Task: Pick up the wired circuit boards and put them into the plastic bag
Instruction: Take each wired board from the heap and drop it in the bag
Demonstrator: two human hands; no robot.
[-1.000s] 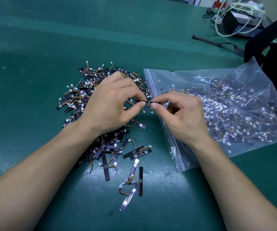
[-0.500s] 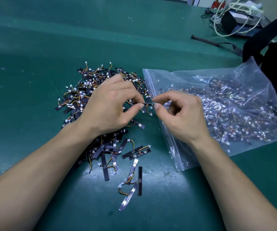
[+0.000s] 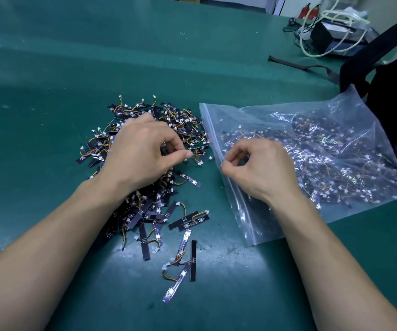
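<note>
wired circuit boards (image 3: 149, 211): heaped mid-worktop, strays trailing toward the near edge; more sit inside the bag.
plastic bag (image 3: 257, 223): lies flat just right of the heap, mouth toward it.
right hand (image 3: 262, 168): your thumb and forefinger pinch the bag's mouth edge.
left hand (image 3: 142, 154): your fingers curl over the heap; contents cannot be told.
worktop (image 3: 49, 91): green mat.

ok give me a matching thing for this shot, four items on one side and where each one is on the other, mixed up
1 left hand
2 right hand
3 bag
4 white cable

a at the table's far right
b over the board pile
c at the bag's left edge
d right of the board pile, boards inside

Pairs: 1-b, 2-c, 3-d, 4-a
</note>
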